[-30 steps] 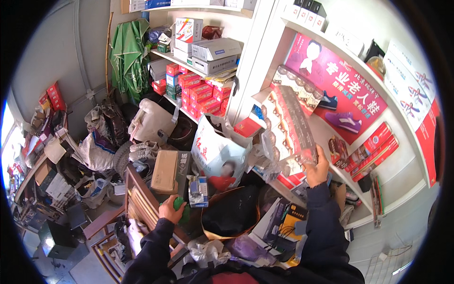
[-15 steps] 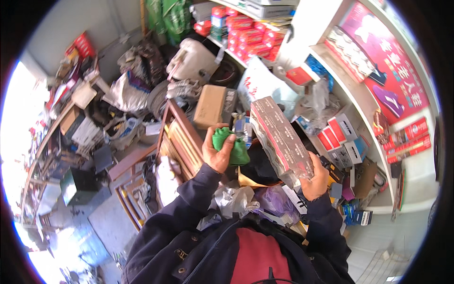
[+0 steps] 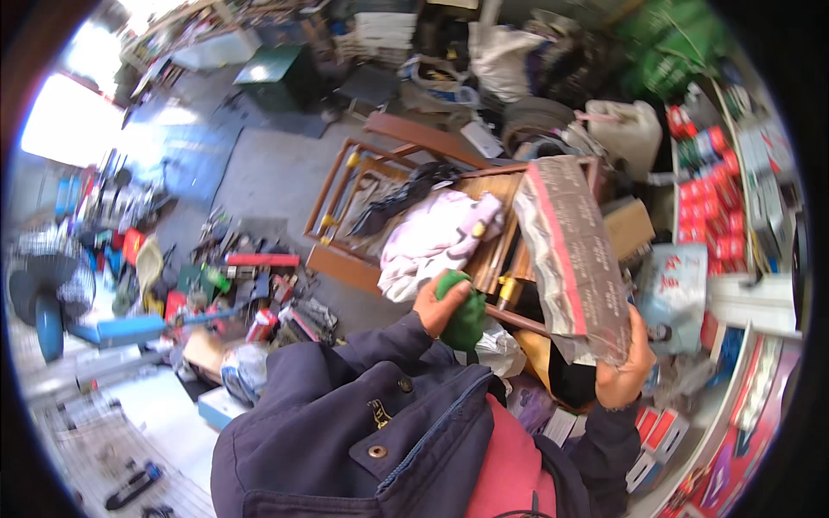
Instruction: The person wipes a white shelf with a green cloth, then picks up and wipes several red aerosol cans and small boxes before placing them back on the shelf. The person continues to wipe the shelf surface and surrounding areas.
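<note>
My left hand (image 3: 439, 304) is closed around a bunched green cloth (image 3: 465, 324). To its right, my right hand (image 3: 629, 363) grips the near end of a long, plastic-wrapped pack (image 3: 577, 259), brown-grey with a pink stripe and a pale wavy side. The pack is held up at a tilt, its far end over a wooden frame. Just beyond my left hand, a pale pink and white cloth (image 3: 436, 237) lies on the wooden chair-like frame (image 3: 509, 194), beside a dark crumpled cloth (image 3: 406, 200).
Shelves with red boxes (image 3: 712, 211) stand at the right. A white jerrycan (image 3: 626, 138) and a cardboard box (image 3: 629, 229) sit beyond the pack. A green cabinet (image 3: 278, 79) stands far left on the grey floor (image 3: 276, 173). A fan (image 3: 50, 293) is at the left edge.
The view has swung left, bringing the floor, fan and scattered goods into sight. Both hands keep hold of the green cloth and the wrapped pack.
</note>
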Demonstrator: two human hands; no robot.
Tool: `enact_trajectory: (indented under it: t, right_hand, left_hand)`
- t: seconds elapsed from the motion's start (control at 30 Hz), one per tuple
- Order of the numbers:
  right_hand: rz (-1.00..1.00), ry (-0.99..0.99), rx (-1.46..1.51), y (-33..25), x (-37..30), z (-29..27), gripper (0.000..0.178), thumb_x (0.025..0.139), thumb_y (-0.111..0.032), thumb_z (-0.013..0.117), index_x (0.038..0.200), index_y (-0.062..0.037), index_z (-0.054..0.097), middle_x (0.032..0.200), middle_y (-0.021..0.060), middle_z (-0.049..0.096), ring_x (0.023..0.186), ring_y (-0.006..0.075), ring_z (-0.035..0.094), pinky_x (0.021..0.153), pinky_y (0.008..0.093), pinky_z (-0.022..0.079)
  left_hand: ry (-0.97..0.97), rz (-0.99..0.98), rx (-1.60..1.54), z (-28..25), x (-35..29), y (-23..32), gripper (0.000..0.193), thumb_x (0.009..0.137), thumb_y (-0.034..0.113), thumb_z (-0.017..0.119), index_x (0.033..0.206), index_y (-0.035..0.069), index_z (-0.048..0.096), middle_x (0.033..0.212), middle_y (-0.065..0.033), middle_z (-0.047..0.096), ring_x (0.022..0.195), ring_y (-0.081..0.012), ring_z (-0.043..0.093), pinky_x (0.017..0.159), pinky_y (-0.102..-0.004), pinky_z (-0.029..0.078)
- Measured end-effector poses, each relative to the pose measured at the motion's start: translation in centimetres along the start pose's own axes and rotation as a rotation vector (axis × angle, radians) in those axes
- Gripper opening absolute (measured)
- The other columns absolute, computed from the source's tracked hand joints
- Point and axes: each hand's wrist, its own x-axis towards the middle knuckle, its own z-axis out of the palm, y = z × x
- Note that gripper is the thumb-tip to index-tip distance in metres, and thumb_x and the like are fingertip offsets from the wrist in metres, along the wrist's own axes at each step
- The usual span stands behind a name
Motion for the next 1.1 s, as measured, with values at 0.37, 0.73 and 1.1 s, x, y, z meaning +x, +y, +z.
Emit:
enact_trajectory:
  t: [0.37, 0.73, 1.1]
  right_hand:
    - [-0.585, -0.619, 0.104, -6.2, 2.2, 24.6, 0.058, 0.081, -0.012, 0.077, 0.136, -0.0042, 0.06, 0.105, 0.0257, 0.074, 0.093, 0.0452, 0.073, 0.076, 0.0478, 0.059]
    - [-0.683, -0.924, 0.177, -5.9, -7.8, 30.3, 0.041, 0.083, -0.009, 0.073, 0.122, 0.0005, 0.065, 0.097, 0.0293, 0.071, 0.09, 0.0495, 0.07, 0.077, 0.0505, 0.057]
    - [-0.755, -1.017, 0.233, -7.5, -8.1, 26.2, 0.048, 0.08, -0.008, 0.075, 0.127, -0.0039, 0.064, 0.103, 0.0209, 0.075, 0.092, 0.0406, 0.074, 0.076, 0.0433, 0.059]
  left_hand:
    - [0.659, 0.547, 0.313, -8.4, -13.6, 6.8, 0.04, 0.094, 0.01, 0.074, 0.13, 0.006, 0.057, 0.11, -0.013, 0.066, 0.105, -0.022, 0.066, 0.095, -0.0375, 0.053]
    - [0.915, 0.485, 1.051, -9.7, -16.1, 1.4, 0.035, 0.08, 0.023, 0.084, 0.112, 0.015, 0.075, 0.105, -0.0116, 0.061, 0.106, -0.0351, 0.059, 0.093, -0.0473, 0.05]
    - [1.194, -0.044, 1.197, -28.0, -19.0, -6.3, 0.034, 0.087, 0.039, 0.081, 0.115, 0.02, 0.075, 0.104, -0.0143, 0.071, 0.104, -0.0345, 0.068, 0.086, -0.0445, 0.056]
